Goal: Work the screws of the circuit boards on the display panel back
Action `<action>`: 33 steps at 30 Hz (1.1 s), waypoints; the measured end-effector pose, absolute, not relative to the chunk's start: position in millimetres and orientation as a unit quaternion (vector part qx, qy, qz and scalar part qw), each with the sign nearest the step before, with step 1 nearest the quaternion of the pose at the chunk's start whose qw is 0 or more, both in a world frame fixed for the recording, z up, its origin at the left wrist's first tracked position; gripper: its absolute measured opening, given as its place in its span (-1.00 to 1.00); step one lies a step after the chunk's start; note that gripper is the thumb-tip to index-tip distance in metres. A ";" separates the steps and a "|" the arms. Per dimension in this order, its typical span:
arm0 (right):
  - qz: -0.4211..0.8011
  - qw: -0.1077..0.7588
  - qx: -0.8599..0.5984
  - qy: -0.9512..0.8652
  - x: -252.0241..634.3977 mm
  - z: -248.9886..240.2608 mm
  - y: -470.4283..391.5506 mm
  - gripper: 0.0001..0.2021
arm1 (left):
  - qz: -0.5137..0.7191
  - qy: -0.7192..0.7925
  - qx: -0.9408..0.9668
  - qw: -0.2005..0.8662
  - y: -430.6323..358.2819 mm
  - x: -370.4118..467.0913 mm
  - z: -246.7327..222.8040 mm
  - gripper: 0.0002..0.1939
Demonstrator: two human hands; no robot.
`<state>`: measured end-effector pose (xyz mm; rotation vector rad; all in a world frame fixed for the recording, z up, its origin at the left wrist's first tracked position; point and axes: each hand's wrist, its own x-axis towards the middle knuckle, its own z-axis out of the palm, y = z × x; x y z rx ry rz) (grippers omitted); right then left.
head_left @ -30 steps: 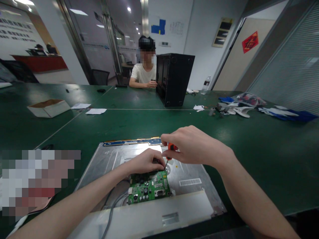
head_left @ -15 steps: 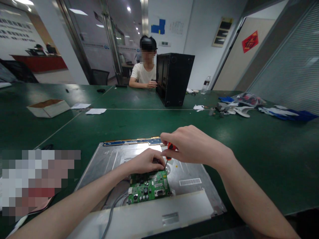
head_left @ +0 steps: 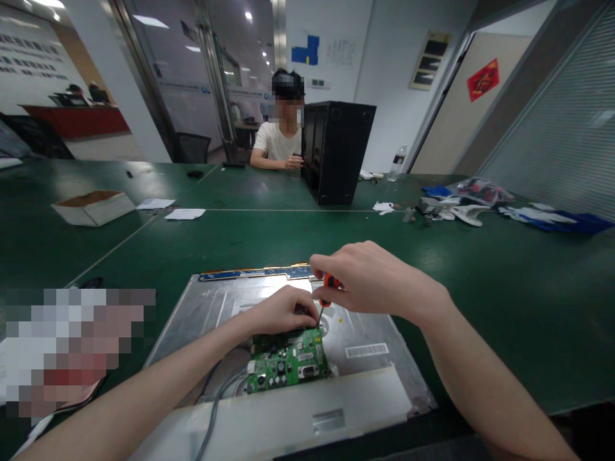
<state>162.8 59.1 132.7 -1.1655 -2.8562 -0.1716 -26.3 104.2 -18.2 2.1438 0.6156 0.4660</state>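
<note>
My right hand [head_left: 369, 278] is closed around the red and black handle of a screwdriver [head_left: 328, 289]. Its thin shaft slants down to the upper right corner of a green circuit board [head_left: 291, 363]. My left hand [head_left: 286, 310] rests over the board's back edge, fingers curled and pinched together beside the screwdriver's tip. Whatever those fingers hold is hidden. Beneath the board lies a metal display panel [head_left: 379, 326], back side up, with a blue circuit strip [head_left: 254, 275] along its far edge. A grey cable [head_left: 216, 406] curves over the panel to the board's left side.
Across the green table [head_left: 250, 230] a person [head_left: 278, 141] sits beside a black computer case [head_left: 343, 153]. An open box [head_left: 96, 211] and paper slips [head_left: 185, 214] lie at left. A bottle [head_left: 396, 163], bags and gloves [head_left: 557, 218] are at right.
Both hands and the screwdriver stay nearly in place; the screwdriver handle looks slightly turned. The board and panel have not moved.
</note>
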 end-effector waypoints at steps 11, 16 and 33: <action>0.014 0.035 -0.340 -0.940 164.6 137.8 52.4 -0.85 | 0.188 0.236 0.858 0.416 103.3 -25.8 -13.5 -0.94; -0.010 0.027 -0.356 -0.934 164.7 135.7 55.7 -0.88 | 0.187 0.245 0.854 0.418 103.0 -26.0 -14.5 -0.91; 0.002 0.031 -0.353 -0.935 162.2 137.2 53.8 -0.89 | 0.192 0.241 0.853 0.420 104.1 -25.9 -17.5 -0.92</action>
